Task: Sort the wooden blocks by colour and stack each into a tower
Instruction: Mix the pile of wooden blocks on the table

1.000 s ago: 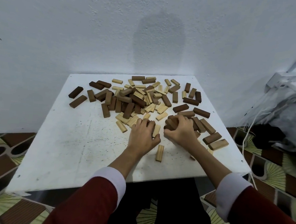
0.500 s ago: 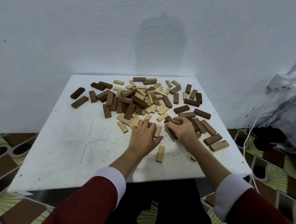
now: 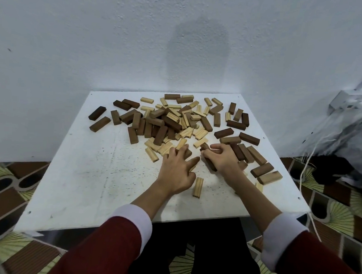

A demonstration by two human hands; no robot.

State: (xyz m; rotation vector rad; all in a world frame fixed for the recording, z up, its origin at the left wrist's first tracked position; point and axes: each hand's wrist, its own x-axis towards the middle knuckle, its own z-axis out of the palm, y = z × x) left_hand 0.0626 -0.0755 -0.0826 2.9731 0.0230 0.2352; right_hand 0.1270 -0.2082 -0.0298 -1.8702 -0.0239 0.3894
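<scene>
Wooden blocks (image 3: 172, 123), dark and pale, lie mixed in a heap on the far half of the white table (image 3: 78, 173); no tower exists. Left hand (image 3: 177, 170): fingers spread flat over pale blocks at the heap's near edge. Right hand (image 3: 224, 160): fingers curled round a dark block (image 3: 209, 162). Risk: sweeping hands may push outlying blocks off the right edge. Count: dozens of each colour; exact numbers cannot be told.
</scene>
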